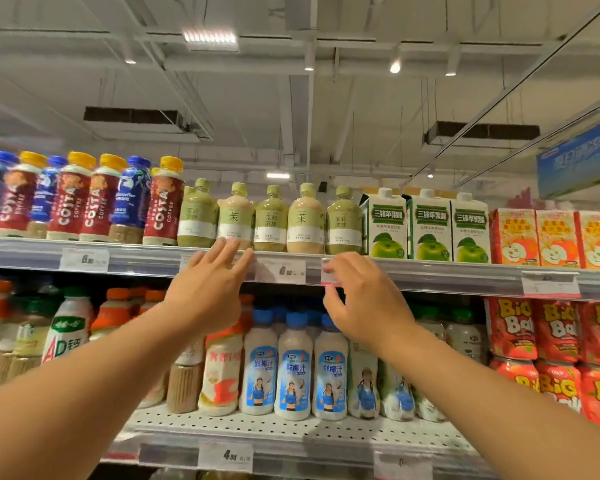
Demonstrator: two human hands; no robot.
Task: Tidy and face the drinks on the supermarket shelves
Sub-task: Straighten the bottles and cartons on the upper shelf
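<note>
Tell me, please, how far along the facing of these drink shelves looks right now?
Looks done: the apple vinegar cartons stand flush, labels forward. In hand: both hands reach for the tea bottles, left hand open, right hand at the shelf-edge tag. Left: Costa coffee bottles stand mixed with blue ones.

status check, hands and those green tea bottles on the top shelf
Left hand open, reaching. Right hand pinching price tag. Tea bottles upright, untouched. Nothing blocking.
</note>
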